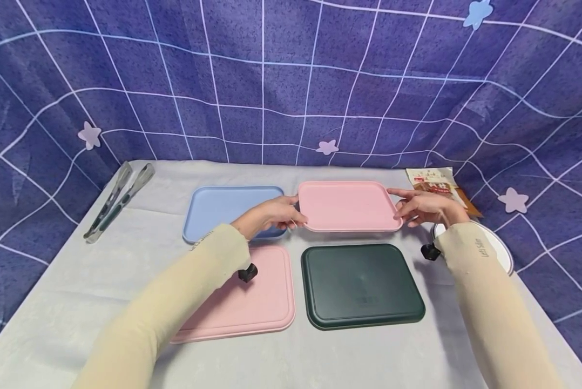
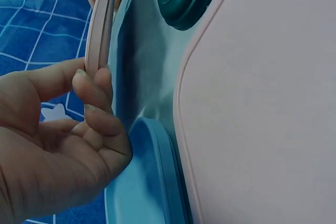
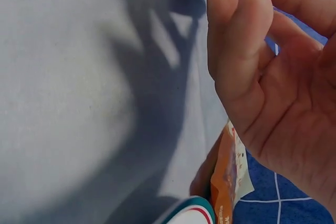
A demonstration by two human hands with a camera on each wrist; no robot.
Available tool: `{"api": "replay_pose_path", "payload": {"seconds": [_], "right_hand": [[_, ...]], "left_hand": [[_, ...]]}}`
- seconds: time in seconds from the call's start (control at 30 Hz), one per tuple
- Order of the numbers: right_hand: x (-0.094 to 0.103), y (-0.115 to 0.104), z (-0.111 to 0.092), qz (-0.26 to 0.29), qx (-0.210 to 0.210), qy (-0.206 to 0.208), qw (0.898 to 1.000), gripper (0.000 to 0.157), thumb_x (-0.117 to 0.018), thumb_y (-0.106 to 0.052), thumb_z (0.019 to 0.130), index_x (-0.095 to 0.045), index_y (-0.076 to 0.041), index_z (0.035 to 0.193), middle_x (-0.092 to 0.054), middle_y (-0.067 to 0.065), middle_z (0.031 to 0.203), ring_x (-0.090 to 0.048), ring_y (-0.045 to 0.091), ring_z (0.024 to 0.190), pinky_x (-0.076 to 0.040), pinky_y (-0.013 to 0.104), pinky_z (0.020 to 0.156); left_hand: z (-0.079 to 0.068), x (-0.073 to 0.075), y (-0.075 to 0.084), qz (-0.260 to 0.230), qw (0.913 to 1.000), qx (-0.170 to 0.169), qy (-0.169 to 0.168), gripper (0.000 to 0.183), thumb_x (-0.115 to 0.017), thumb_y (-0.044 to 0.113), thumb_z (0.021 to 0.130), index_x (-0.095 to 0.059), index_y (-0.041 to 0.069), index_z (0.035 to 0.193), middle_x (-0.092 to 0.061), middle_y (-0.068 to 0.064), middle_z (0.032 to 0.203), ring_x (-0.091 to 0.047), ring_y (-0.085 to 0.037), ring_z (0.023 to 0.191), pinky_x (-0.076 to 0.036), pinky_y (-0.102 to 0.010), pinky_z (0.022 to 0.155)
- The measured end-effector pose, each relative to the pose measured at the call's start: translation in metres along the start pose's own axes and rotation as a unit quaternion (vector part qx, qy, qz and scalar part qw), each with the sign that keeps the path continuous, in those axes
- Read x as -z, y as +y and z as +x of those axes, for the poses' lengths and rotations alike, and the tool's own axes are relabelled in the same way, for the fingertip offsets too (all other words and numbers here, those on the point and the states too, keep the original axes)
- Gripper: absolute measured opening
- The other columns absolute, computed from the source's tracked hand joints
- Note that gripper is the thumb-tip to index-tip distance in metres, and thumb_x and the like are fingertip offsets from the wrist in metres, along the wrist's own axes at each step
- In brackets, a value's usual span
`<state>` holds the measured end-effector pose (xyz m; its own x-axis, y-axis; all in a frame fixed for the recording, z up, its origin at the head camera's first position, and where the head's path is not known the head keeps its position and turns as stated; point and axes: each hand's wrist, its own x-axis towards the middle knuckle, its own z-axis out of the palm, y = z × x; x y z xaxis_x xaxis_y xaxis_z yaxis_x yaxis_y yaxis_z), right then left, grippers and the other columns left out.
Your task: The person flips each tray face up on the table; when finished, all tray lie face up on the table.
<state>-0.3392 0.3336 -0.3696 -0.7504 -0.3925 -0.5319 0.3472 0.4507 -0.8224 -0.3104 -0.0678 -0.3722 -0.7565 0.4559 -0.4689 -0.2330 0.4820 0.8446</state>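
L hand & R hand pinch the short ends of the small pink tray, held above the tablecloth, behind the dark green tray. R sleeve reads "Let's Slim"; the food packet near R hand has chars. too small to read.

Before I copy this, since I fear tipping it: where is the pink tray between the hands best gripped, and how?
Probably pinch the pink tray by its short ends, coming from left and right, as the left hand and right hand do: it is wide, flat and thin-edged, so opposite holds should balance it.
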Motion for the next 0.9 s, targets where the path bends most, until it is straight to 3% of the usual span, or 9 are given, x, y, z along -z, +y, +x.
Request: {"api": "replay_pose_path", "payload": {"seconds": [0.23,0.47,0.9], "right_hand": [[-0.003,0.003,0.009,-0.002,0.008,0.018,1.0,0.09,-0.063,-0.001,0.092,-0.01,-0.017,0.163,-0.065,-0.006,0.087,-0.061,0.005,0.068,-0.053,0.023,0.06],[-0.003,0.011,0.015,0.007,0.001,0.032,0.999,0.089,-0.064,0.0,0.091,-0.013,-0.016,0.162,-0.064,-0.008,0.089,-0.059,0.003,0.067,-0.053,0.021,0.059],[-0.006,0.014,0.019,-0.013,-0.007,0.045,0.999,0.088,-0.064,-0.002,0.092,-0.013,-0.018,0.163,-0.064,-0.008,0.09,-0.059,0.005,0.07,-0.054,0.022,0.061]], "left_hand": [[0.006,0.002,-0.003,0.01,0.9997,0.004,0.024,0.085,-0.064,0.015,0.098,-0.009,0.006,0.161,-0.06,0.001,0.065,-0.047,-0.006,0.054,-0.034,-0.018,0.051],[0.009,-0.001,-0.004,0.0,0.9995,-0.003,0.032,0.083,-0.064,0.014,0.097,-0.011,0.004,0.161,-0.06,0.001,0.064,-0.048,-0.006,0.053,-0.033,-0.019,0.052],[0.011,-0.005,-0.005,0.025,0.9981,-0.004,0.055,0.082,-0.066,0.014,0.095,-0.016,0.002,0.16,-0.061,0.003,0.063,-0.05,-0.006,0.053,-0.033,-0.022,0.055]]}}
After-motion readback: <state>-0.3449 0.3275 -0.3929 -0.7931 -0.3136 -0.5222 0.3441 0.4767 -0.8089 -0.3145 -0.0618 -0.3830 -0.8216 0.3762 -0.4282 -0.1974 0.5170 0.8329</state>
